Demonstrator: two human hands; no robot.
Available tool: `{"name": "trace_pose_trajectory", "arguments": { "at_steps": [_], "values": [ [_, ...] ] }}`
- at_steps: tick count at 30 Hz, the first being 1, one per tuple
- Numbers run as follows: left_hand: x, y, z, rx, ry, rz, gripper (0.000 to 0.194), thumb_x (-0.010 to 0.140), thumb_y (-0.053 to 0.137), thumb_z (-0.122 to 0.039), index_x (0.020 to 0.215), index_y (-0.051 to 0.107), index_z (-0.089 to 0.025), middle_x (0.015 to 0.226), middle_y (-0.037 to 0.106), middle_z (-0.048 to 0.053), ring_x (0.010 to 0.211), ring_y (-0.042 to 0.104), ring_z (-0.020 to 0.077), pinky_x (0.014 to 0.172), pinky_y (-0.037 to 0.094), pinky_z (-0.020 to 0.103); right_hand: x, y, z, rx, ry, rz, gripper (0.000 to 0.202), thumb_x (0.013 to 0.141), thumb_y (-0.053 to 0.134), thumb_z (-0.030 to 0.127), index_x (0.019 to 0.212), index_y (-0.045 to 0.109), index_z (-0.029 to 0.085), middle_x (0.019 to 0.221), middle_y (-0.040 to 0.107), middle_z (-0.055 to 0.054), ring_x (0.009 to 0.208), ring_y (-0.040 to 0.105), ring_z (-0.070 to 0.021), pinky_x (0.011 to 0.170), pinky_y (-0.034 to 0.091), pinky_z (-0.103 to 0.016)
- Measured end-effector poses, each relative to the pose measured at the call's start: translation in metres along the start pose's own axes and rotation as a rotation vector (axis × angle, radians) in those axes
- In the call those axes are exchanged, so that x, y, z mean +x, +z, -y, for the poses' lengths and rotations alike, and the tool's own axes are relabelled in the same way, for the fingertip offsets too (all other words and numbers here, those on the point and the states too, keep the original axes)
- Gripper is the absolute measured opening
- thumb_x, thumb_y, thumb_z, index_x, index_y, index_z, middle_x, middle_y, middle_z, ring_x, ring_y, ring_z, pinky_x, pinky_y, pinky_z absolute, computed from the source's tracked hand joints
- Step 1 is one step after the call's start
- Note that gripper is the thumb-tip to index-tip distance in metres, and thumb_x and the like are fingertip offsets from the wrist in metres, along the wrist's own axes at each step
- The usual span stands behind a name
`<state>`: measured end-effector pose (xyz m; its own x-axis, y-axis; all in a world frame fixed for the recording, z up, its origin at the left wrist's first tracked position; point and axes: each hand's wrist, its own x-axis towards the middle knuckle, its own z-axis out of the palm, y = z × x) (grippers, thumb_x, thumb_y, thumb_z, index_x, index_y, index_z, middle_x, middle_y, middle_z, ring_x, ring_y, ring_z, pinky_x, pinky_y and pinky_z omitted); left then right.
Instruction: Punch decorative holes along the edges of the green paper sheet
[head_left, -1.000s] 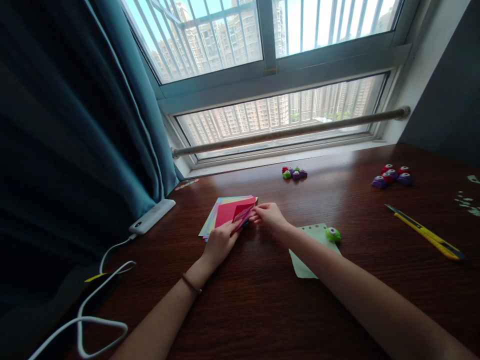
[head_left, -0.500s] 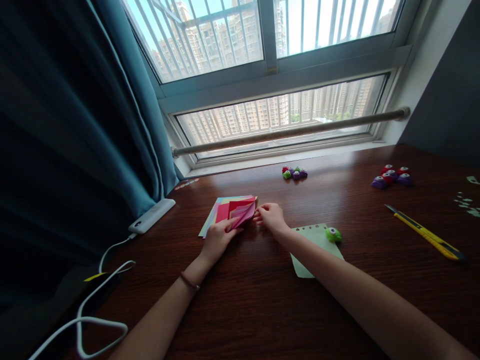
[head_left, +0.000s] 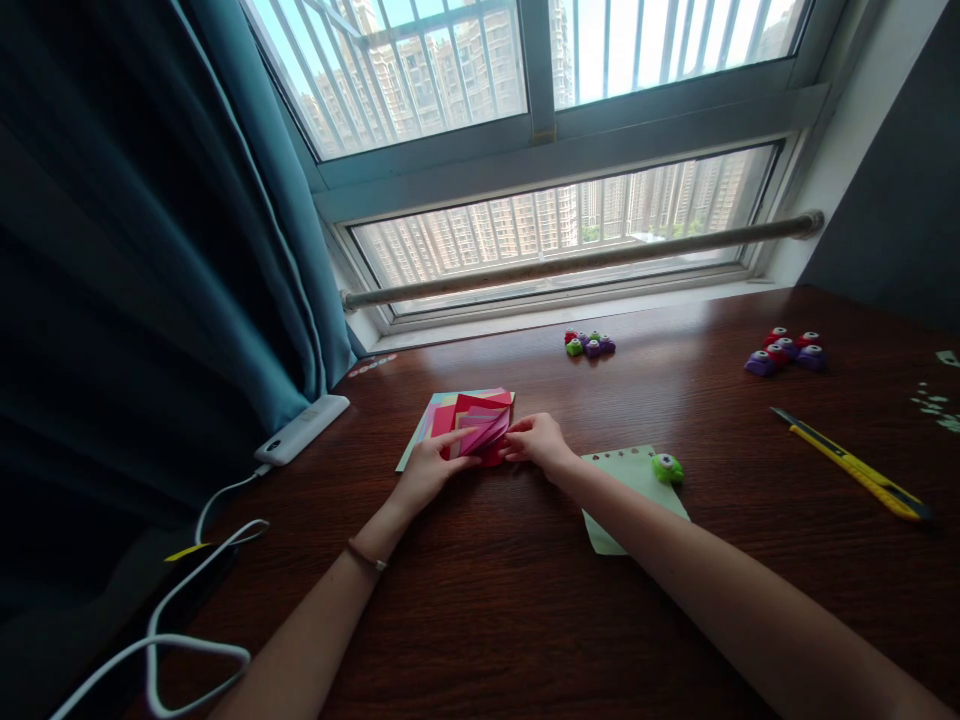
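Observation:
A stack of coloured paper sheets, pink and red on top with pale blue and yellow beneath, lies on the table left of centre. My left hand grips the near edge of the upper pink sheets, which curl upward. At their right edge my right hand has its fingertips pinched on the sheets. Under my right forearm is a pale green sheet with a row of small punched holes along its far edge. A green craft punch sits on that sheet's right corner.
Small red, green and purple punches stand near the window, with another group at right. A yellow utility knife has its blade out. Green paper bits lie far right. A white power bank with a cable is at left.
The upper pink sheets have fanned further apart, and red paper now shows below them near my right fingers. My left hand has shifted slightly left, its fingers further over the sheets.

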<state>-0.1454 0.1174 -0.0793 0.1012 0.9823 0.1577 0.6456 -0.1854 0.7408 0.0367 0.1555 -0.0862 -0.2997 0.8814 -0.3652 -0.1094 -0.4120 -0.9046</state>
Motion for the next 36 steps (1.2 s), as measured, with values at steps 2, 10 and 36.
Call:
{"name": "trace_pose_trajectory", "arguments": {
  "at_steps": [2, 10, 36],
  "values": [
    [0.0, 0.0, -0.001, -0.009, -0.002, 0.005, 0.051, 0.062, 0.072, -0.036, 0.109, 0.06, -0.021, 0.104, 0.064, 0.002, 0.104, 0.054, 0.0259, 0.094, 0.037, 0.034, -0.005, 0.003, 0.002, 0.003, 0.005, 0.061, 0.014, 0.078, 0.05, 0.006, 0.065, 0.055, 0.009, 0.054, 0.061, -0.006, 0.054, 0.062, -0.0138, 0.049, 0.05, -0.017],
    [0.001, 0.0, 0.005, 0.001, 0.014, 0.014, 0.05, 0.063, 0.07, -0.036, 0.11, 0.06, -0.022, 0.103, 0.065, 0.002, 0.101, 0.056, 0.0258, 0.095, 0.036, 0.035, -0.004, 0.011, 0.003, -0.046, 0.058, 0.123, 0.016, 0.076, 0.044, 0.002, 0.065, 0.053, 0.008, 0.053, 0.06, -0.008, 0.053, 0.063, -0.0166, 0.038, 0.045, -0.015],
    [0.001, -0.011, 0.015, 0.27, 0.208, 0.028, 0.041, 0.08, 0.049, -0.034, 0.113, 0.058, -0.011, 0.098, 0.065, 0.008, 0.081, 0.061, 0.0201, 0.077, 0.046, 0.028, 0.0, 0.012, -0.002, -0.1, -0.053, 0.134, 0.017, 0.083, 0.05, 0.016, 0.067, 0.045, 0.014, 0.042, 0.048, 0.004, 0.037, 0.052, -0.0084, 0.03, 0.018, -0.013]
  ]
}}
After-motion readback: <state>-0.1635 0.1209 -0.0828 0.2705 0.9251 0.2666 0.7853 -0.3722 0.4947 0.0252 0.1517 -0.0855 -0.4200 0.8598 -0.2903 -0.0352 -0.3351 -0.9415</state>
